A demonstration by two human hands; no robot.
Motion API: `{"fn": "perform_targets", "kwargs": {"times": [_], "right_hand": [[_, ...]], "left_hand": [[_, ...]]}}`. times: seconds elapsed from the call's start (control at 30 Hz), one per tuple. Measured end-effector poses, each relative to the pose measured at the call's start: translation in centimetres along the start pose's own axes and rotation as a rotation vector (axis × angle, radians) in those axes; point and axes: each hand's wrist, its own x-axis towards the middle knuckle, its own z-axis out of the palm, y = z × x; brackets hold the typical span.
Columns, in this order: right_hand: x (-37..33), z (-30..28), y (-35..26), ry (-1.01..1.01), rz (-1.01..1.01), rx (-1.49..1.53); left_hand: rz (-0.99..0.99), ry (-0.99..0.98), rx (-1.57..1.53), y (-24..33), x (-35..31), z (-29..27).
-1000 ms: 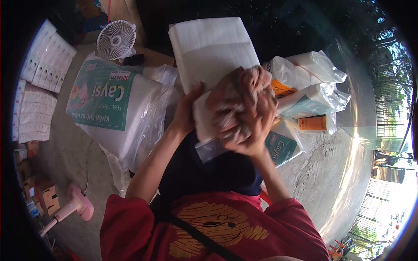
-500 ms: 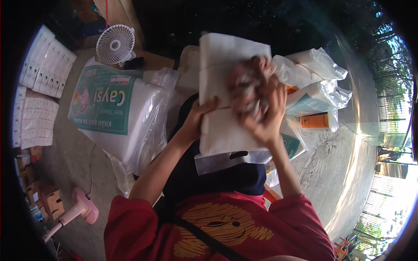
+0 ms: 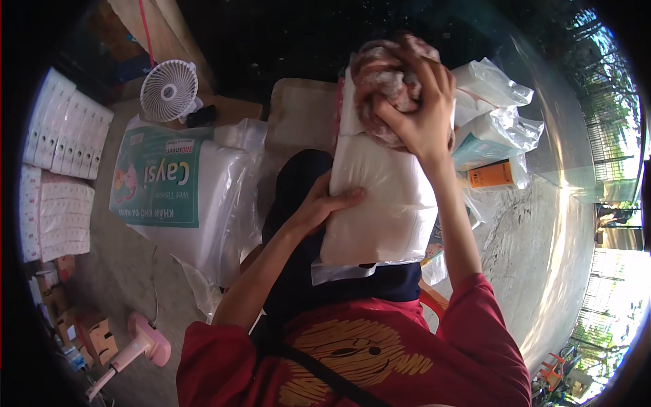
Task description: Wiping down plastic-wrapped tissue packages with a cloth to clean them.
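Observation:
A white pack of dry tissues (image 3: pixel 383 203) in a clear plastic bag lies over my lap, its handle flap toward my body. My left hand (image 3: pixel 324 207) grips the pack's left edge, thumb on top and the other fingers hidden beneath. At the far end of the pack, my right hand (image 3: pixel 428 112) is closed on a crumpled brown-and-white cloth (image 3: pixel 388 85), pressing it against the bag. The cloth covers part of that far end.
Left of me sits a large bag of tissue packs (image 3: pixel 163 176) with a green label. Beyond it stands a small white fan (image 3: pixel 169 90). Several wrapped packs (image 3: pixel 491 132) lie to the right. Stacked white packages (image 3: pixel 64 129) and a pink device (image 3: pixel 146 339) are at far left.
My right hand has moved the cloth away from me, from the middle of the pack to its far end. The pack has shifted slightly right and toward me, with my left hand still on it.

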Motion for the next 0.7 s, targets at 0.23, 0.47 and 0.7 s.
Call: {"fn": "perform_targets", "kwargs": {"times": [0.23, 0.47, 0.7], "right_hand": [[-7.9, -1.5, -6.3, -0.233, -0.07, 0.286], [-7.6, -1.7, -5.1, -0.183, -0.032, 0.26], [-1.0, 0.6, 0.6, -0.032, -0.053, 0.062]], "left_hand": [[0.387, -0.036, -0.026, -0.8, 1.1, -3.4], [0.442, 0.069, 0.06, -1.4, 1.4, -1.8], [0.117, 0.102, 0.079, -0.9, 0.1, 0.7]]}}
